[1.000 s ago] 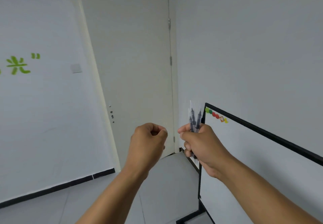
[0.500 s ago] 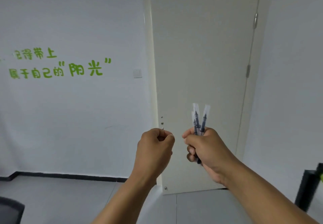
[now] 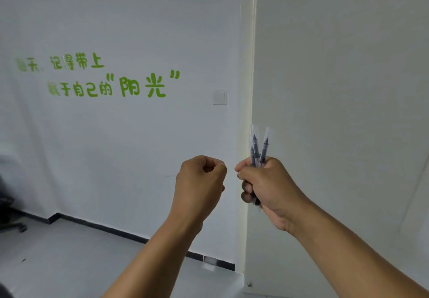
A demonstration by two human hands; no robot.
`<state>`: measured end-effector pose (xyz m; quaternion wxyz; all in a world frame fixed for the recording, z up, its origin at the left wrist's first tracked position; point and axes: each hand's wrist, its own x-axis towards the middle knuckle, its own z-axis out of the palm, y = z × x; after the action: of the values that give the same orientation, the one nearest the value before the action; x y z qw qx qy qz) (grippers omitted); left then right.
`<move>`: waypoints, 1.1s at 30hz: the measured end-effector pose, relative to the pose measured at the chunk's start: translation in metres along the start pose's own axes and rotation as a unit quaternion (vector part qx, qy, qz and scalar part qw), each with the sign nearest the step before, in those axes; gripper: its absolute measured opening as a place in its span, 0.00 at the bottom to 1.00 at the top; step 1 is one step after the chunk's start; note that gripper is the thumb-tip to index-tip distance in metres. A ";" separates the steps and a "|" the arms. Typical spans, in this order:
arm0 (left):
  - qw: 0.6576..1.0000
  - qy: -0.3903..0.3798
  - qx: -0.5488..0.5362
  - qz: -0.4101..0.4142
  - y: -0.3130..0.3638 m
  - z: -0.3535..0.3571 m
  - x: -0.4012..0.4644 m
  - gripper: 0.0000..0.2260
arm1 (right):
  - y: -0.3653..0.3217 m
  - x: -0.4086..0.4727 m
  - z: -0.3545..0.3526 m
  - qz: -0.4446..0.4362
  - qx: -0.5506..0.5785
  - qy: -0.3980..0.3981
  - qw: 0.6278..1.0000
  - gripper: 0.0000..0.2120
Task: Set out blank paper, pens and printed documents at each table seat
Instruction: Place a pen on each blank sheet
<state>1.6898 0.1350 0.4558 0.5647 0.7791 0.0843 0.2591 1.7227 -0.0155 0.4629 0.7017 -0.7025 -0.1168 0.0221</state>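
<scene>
My right hand (image 3: 270, 187) grips a small bunch of dark pens (image 3: 257, 149) in clear wrappers, their tips pointing up above my fist. My left hand (image 3: 199, 181) is held just to the left of it, fingers curled into a fist with nothing visible inside. Both hands are raised at chest height, a small gap between them. No table, paper or documents are in view.
A white wall (image 3: 116, 135) with green lettering (image 3: 104, 81) and a light switch (image 3: 219, 97) fills the left. A pale door (image 3: 336, 112) stands on the right. A black office chair (image 3: 9, 209) shows at the left edge on the grey floor (image 3: 69, 258).
The view has swung left: the whiteboard and room corner left the frame, and the lettered wall and a chair came in. Both hands keep the same pose with the pens.
</scene>
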 end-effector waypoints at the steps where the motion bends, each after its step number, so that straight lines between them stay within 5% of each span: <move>1: 1.000 0.009 0.006 0.001 -0.007 -0.002 0.016 0.08 | 0.004 0.021 0.009 -0.002 0.006 -0.014 1.000 0.07; 18: 0.953 0.271 0.078 -0.114 -0.131 -0.049 0.258 0.07 | 0.074 0.336 0.179 0.032 0.066 -0.281 0.957 0.08; 28: 0.903 0.396 0.083 -0.145 -0.216 -0.163 0.352 0.07 | 0.098 0.428 0.358 0.038 0.061 -0.394 0.916 0.08; 33: 0.891 0.398 0.069 -0.208 -0.270 -0.236 0.409 0.09 | 0.117 0.469 0.470 0.036 -0.014 -0.422 0.906 0.08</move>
<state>1.9643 0.6000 0.3862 0.4694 0.6123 0.4796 0.4179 2.1025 0.5381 0.4024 0.5760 -0.6408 -0.3769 0.3399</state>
